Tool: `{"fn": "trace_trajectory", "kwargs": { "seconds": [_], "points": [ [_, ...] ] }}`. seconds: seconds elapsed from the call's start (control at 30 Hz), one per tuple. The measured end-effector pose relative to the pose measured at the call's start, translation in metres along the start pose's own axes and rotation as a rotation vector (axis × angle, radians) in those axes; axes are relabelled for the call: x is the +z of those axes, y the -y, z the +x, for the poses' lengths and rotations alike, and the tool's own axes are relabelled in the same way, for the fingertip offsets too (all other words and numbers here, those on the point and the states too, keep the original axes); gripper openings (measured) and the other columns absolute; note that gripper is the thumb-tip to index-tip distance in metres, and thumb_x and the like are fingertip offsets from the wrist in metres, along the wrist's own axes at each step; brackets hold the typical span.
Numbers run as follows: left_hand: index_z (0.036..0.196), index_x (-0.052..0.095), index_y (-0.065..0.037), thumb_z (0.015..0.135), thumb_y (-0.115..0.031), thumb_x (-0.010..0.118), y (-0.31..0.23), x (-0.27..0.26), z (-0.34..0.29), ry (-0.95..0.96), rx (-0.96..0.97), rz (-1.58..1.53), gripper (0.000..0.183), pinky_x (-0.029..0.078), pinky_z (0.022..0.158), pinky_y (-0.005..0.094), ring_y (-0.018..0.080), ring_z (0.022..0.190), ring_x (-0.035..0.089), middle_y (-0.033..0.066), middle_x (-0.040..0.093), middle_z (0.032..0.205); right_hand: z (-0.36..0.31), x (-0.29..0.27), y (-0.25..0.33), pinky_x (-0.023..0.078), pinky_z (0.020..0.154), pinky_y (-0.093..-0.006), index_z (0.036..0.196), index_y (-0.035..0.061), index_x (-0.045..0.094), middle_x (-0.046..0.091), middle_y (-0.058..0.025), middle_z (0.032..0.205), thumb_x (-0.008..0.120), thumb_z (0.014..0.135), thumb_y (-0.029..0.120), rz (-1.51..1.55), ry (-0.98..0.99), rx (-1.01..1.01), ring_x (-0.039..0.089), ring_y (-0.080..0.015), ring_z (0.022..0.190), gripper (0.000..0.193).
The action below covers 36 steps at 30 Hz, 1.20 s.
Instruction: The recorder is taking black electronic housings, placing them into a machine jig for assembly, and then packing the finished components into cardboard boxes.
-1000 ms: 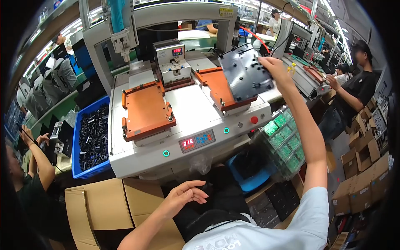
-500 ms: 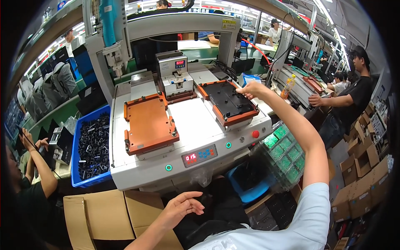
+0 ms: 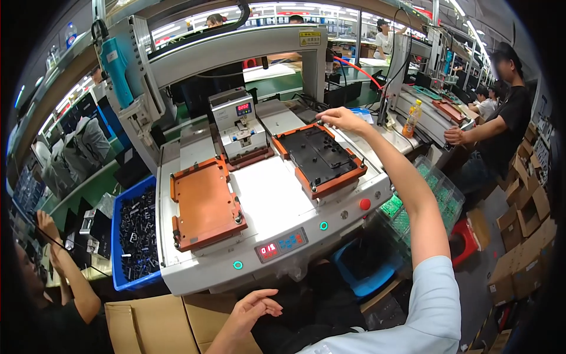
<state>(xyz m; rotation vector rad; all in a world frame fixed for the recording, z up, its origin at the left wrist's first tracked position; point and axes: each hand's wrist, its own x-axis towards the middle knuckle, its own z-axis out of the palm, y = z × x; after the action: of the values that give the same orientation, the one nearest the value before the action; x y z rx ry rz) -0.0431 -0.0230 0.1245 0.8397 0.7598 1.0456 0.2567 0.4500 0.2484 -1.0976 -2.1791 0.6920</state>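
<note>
My right hand [image 3: 344, 120] reaches to the far right corner of an orange-brown fixture [image 3: 330, 187]. Its thumb and fingers come together over a small dark part at that corner, too small to make out. A flat black plastic panel [image 3: 318, 158] with small raised posts lies in this fixture. Nothing is in my left hand [image 3: 254, 308], held low in front of the machine with its fingers loosely apart. To the left, a second orange-brown fixture [image 3: 205, 203] has no panel in it.
A blue bin [image 3: 118, 236] of small black parts stands left of the white machine [image 3: 194, 277]. Clear trays with green pieces [image 3: 436, 192] sit at right, above a blue stool [image 3: 371, 277]. An open carton [image 3: 150, 324] is in front. Co-workers are at both sides.
My right hand has shifted from the panel's right edge to the fixture's far corner. The view has tilted and shifted. My left hand stays low and free.
</note>
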Motion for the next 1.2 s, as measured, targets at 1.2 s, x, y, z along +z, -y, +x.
{"fn": "trace_trajectory", "kwargs": {
  "seconds": [1.2],
  "points": [
    [0.126,0.047,0.003,0.093,-0.027,0.057,-0.003,0.011,0.005,-0.005,-0.008,-0.011,0.045,0.050,0.082,0.0334,0.0216,0.087,0.062,0.0129,0.063,0.093,-0.188,0.062,0.047,0.044,0.087,-0.0291,0.098,0.0015,0.068,0.066,-0.0092,0.098,0.062,0.088,0.017,0.154,-0.733,-0.027,0.060,-0.0199,0.094,0.019]
  ]
}}
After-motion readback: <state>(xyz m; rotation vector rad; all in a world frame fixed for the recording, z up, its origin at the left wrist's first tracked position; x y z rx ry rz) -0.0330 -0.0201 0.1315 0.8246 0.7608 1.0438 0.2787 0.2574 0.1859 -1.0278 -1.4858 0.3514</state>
